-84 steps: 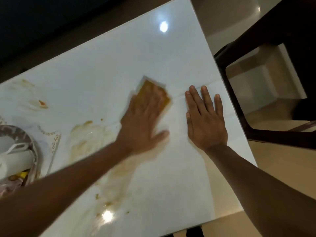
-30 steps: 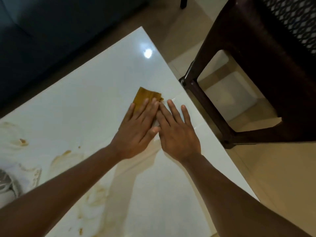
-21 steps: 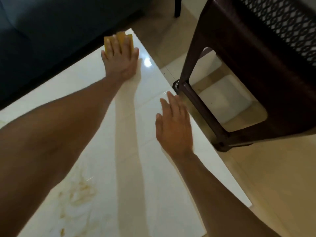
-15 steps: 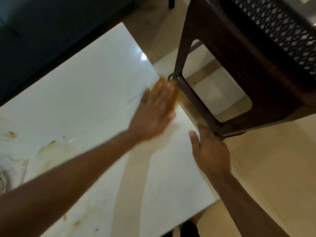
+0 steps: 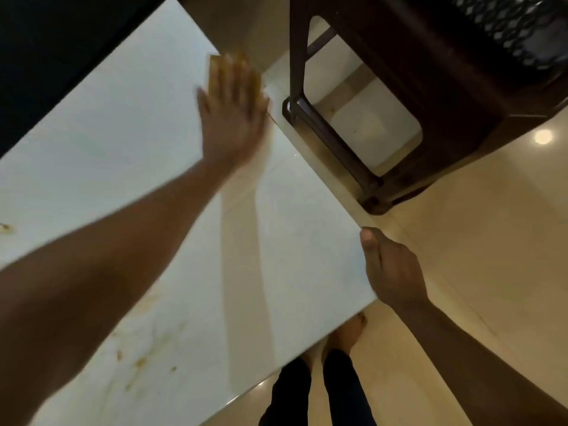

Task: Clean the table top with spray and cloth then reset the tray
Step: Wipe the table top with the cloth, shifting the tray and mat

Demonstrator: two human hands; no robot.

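The white table top [image 5: 129, 155] fills the frame from 7 o'clock to 12 o'clock, glossy and marble-patterned. The left hand [image 5: 233, 118] lies flat at 12 o'clock of the table top, close to its far right edge, palm down on an orange-yellow cloth [image 5: 229, 70]. The left fingers [image 5: 236, 78] are straight and held close together over the cloth; motion blur hides any finer detail. Only the far end of the cloth and a narrow strip along its right side show past the fingertips (the remainder is under the hand).

The right hand [image 5: 392, 272] is at 4 o'clock of the frame, on the right edge of the table top near its near corner. Its thumb [image 5: 368, 244] lies on top along the edge. The other fingers curve over the rim and out of sight, so their exact position cannot be told.

Brownish stains [image 5: 144, 358] mark the table top at 7 o'clock, and a small stain [image 5: 5, 227] sits at 9 o'clock.

A dark brown plastic chair [image 5: 430, 87] stands on the beige tiled floor [image 5: 491, 241] at 1 o'clock, just beside the table edge. Two bare feet [image 5: 344, 336] below dark trouser legs [image 5: 319, 392] show at 6 o'clock.
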